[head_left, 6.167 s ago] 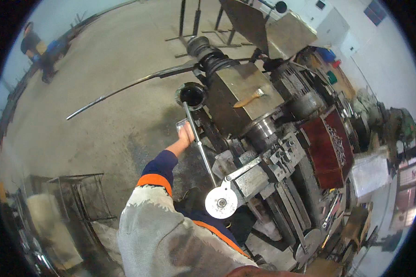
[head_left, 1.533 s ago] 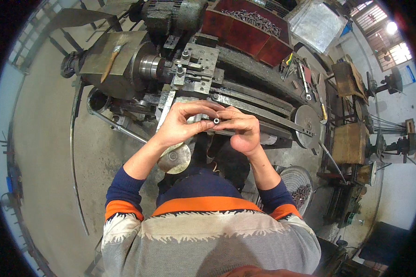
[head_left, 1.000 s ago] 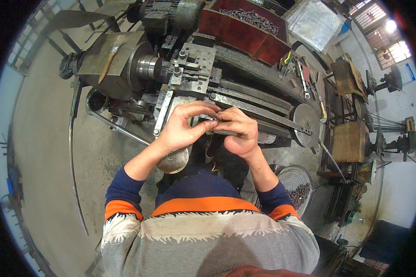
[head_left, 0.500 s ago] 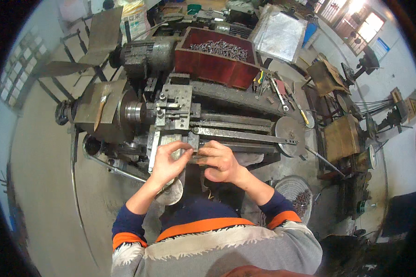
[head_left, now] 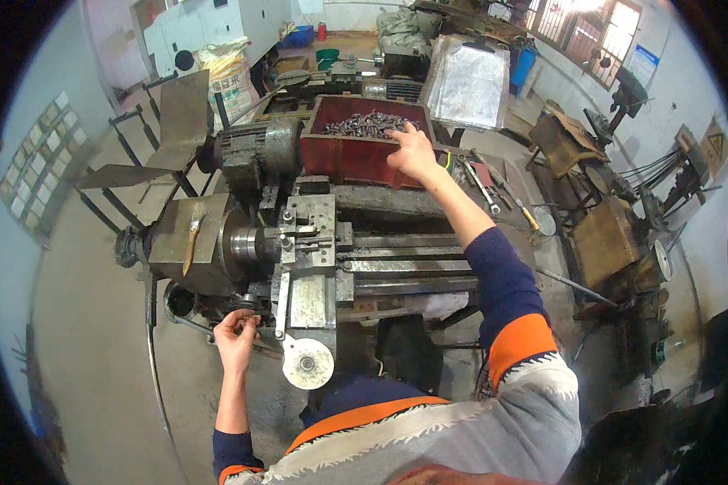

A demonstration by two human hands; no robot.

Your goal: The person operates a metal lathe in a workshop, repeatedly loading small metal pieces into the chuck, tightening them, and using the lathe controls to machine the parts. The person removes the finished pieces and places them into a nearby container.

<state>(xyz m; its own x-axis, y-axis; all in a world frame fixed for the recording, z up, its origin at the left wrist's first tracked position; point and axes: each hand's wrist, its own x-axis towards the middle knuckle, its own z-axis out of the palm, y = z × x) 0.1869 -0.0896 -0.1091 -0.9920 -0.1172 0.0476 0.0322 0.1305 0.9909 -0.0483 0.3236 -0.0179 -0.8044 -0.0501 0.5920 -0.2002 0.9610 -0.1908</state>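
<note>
My right hand [head_left: 413, 155] reaches over the near wall of a dark red box [head_left: 356, 158]. Its fingers are stretched out, the tips at a heap of small metal parts [head_left: 360, 124] in it; whether they touch a part is too small to tell. Lower left, my left hand [head_left: 235, 338] is closed in a pinch beside the machine's front; what sits between the fingertips is unclear. Between the hands lies a greasy lathe-like machine with a metal tool block [head_left: 311, 230], a round chuck [head_left: 241, 242] and a lever [head_left: 282, 303] ending at a pale disc [head_left: 307, 364].
A wooden-handled brush [head_left: 192, 246] lies on the headstock [head_left: 174, 234]. Right of the box are a wrench [head_left: 481, 186] and other hand tools. An electric motor [head_left: 259, 149] stands left of the box. Farther right are more machines [head_left: 607, 238]; a metal chair [head_left: 178, 113] stands far left.
Both hands have parted from the tool block, where they were together. My right hand has gone up to the red box, my left down and left. The view has tilted up.
</note>
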